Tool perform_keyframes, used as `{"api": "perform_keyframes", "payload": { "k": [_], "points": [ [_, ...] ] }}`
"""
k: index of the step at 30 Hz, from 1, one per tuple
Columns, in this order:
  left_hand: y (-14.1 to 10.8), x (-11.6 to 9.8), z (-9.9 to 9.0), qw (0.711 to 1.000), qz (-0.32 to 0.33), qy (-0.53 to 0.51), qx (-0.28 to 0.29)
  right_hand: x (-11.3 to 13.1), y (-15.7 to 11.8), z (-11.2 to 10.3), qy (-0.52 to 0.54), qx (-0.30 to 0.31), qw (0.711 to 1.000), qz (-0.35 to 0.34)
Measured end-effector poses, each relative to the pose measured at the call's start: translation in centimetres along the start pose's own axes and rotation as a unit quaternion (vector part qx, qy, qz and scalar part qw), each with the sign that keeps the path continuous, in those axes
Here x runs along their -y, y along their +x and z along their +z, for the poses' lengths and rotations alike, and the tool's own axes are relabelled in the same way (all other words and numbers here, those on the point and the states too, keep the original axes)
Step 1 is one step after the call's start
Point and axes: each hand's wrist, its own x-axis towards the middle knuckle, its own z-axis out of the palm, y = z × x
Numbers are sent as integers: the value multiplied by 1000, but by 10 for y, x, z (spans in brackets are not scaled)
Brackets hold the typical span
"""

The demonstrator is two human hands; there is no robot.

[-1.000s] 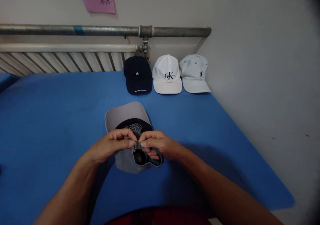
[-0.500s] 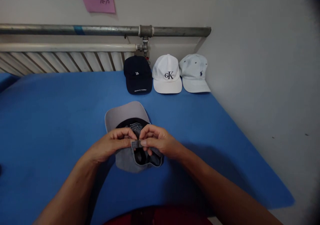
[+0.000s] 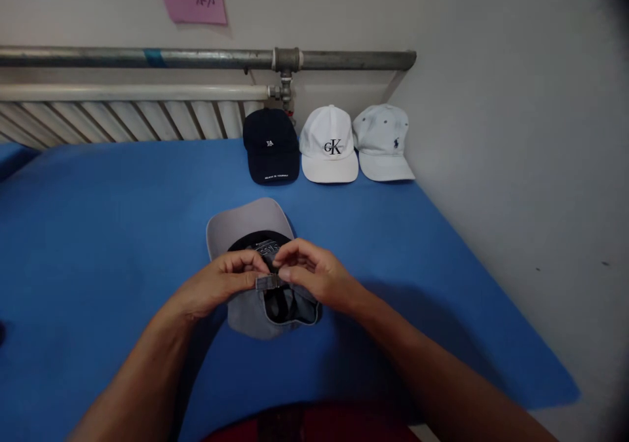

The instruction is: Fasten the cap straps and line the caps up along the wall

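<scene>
A blue tabletop (image 3: 122, 219) spreads before us, reaching a pale wall (image 3: 501, 134), with a ribbed white radiator (image 3: 147, 121) and a metal pipe (image 3: 206, 59) behind. Nearer us, about mid-width on the surface, lies a gray cap (image 3: 246, 317), its open inside up. Its bill (image 3: 248, 222) points away and to our left; its long axis slants from there back toward us and slightly right. The bill is smooth and curved, the crown soft cloth, the inner band dark. Along the far edge sit a black cap (image 3: 270, 157), a white cap (image 3: 330, 164) and a pale cap (image 3: 386, 164), bills toward us. Our left hand (image 3: 211, 288) reaches in from the left, thumb and fingers pinching the back strap (image 3: 264, 283). Our right hand (image 3: 324, 278) arches opposite, fingertips bent close together by the strap; whether they grip it, we cannot tell.
</scene>
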Motion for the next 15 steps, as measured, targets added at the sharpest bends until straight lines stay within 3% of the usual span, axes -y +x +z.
{"api": "perform_keyframes", "payload": {
  "k": [2, 5, 8, 11, 15],
  "points": [
    [1, 1, -1, 1000, 5, -2, -2, 0, -1, 1, -102, -8, 990, -96],
    [2, 4, -2, 1000, 15, 8, -4, -4, -3, 3, -240, 2, 941, -238],
    [4, 6, -3, 1000, 12, 22, -13, -7, -3, 6, -295, -4, 908, -298],
    [4, 8, -2, 999, 4, 53, -8, -4, -3, 7, -241, 3, 928, -285],
    [2, 6, 1, 998, -1, 68, 2, 2, -3, 5, -33, -14, 993, -114]
  ]
}}
